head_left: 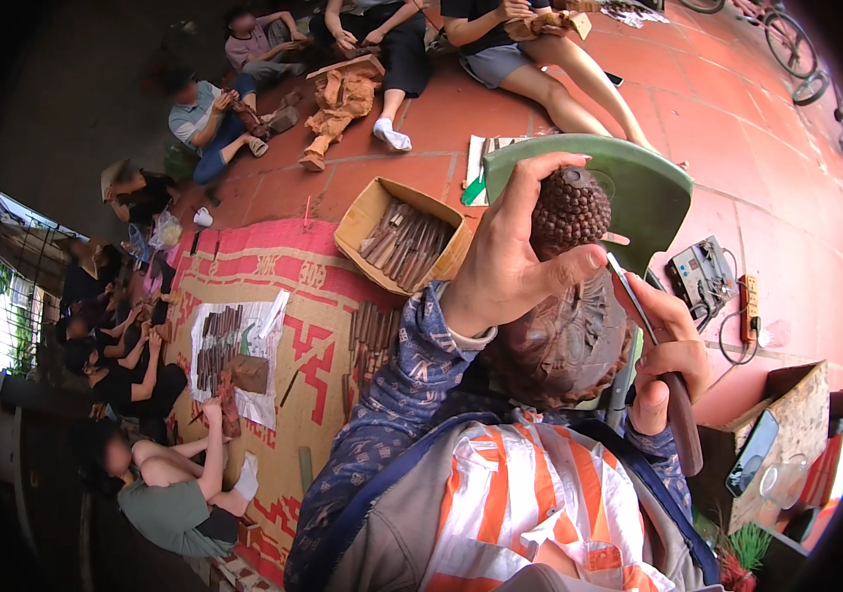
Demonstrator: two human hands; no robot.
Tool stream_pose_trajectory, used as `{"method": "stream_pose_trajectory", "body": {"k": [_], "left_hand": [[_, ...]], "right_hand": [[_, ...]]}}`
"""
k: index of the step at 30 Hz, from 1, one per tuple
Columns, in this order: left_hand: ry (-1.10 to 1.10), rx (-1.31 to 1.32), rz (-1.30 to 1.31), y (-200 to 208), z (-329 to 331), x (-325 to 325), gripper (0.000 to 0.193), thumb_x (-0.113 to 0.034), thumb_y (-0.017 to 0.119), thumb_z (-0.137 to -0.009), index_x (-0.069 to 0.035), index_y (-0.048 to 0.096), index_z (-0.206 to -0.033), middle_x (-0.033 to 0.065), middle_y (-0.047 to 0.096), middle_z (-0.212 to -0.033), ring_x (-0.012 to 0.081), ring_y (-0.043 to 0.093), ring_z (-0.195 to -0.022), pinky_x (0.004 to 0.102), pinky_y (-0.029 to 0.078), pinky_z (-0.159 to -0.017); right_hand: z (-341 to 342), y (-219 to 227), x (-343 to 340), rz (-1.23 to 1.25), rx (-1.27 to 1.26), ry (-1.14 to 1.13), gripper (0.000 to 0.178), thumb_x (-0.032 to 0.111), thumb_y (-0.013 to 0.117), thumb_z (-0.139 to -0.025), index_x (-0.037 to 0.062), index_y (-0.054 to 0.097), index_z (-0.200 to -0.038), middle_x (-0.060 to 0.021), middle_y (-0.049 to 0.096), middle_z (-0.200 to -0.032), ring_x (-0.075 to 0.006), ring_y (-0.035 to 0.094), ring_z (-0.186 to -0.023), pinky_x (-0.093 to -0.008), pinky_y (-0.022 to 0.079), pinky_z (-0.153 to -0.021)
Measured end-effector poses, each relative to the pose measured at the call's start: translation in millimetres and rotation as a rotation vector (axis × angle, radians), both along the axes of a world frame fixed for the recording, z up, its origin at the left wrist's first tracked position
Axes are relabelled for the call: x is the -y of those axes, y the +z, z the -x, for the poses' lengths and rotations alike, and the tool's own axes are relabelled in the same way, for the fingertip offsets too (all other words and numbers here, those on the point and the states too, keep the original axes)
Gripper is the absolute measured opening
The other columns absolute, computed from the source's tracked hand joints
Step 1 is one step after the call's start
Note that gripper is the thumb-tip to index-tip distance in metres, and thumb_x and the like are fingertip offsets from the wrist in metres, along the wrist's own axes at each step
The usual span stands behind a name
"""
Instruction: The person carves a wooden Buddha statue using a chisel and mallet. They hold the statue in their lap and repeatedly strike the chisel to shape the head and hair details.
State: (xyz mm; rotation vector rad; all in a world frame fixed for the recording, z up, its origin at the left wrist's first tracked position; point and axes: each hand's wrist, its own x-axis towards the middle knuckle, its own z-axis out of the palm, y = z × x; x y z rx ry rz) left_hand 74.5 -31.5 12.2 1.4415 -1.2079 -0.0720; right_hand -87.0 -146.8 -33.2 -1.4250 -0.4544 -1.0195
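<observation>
A dark brown carved wooden statue (564, 345) lies close in front of me, its rounded head (571, 209) covered in small curl-like knobs. Around that head my left hand (520, 252) is closed, thumb across the near side and fingers along the far left. My right hand (673, 340) grips a carving chisel (680, 424) with a dark wooden handle. Its thin metal blade (630, 296) points up and left, the tip near my left thumb. Whether the tip touches the wood I cannot tell. Behind the statue is a green plastic chair (653, 183).
A cardboard box (347, 237) of chisels stands left, with more chisels (374, 340) beside it on a patterned mat (318, 266). At right are an electrical unit (697, 271), a power strip (750, 301) and a wooden box (796, 395) bearing a phone (754, 452). Several people sit around, some carving.
</observation>
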Motion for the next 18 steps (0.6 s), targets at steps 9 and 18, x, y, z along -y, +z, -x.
{"method": "stream_pose_trajectory", "body": {"k": [9,18], "left_hand": [[0.016,-0.03,-0.017,11,4,-2,0.046,-0.034,0.051,-0.095,-0.001,0.044,-0.125,0.0116,0.054,-0.113,0.0167,0.054,-0.1,0.0302,0.043,-0.09],[-0.046,-0.113,0.044,-1,1,0,0.104,-0.075,0.061,-0.066,0.0,0.036,-0.133,0.0121,0.05,-0.119,0.0182,0.053,-0.107,0.0325,0.043,-0.094]], "right_hand": [[0,0,4,-0.063,0.015,-0.002,0.042,0.039,0.056,-0.094,-0.0025,0.053,-0.087,-0.0449,0.045,-0.124,-0.0523,0.048,-0.12,-0.055,0.037,-0.102],[-9,7,4,0.158,-0.034,0.02,0.041,0.04,0.055,-0.095,-0.0002,0.056,-0.086,-0.0405,0.045,-0.127,-0.0524,0.044,-0.124,-0.0581,0.033,-0.104]]}}
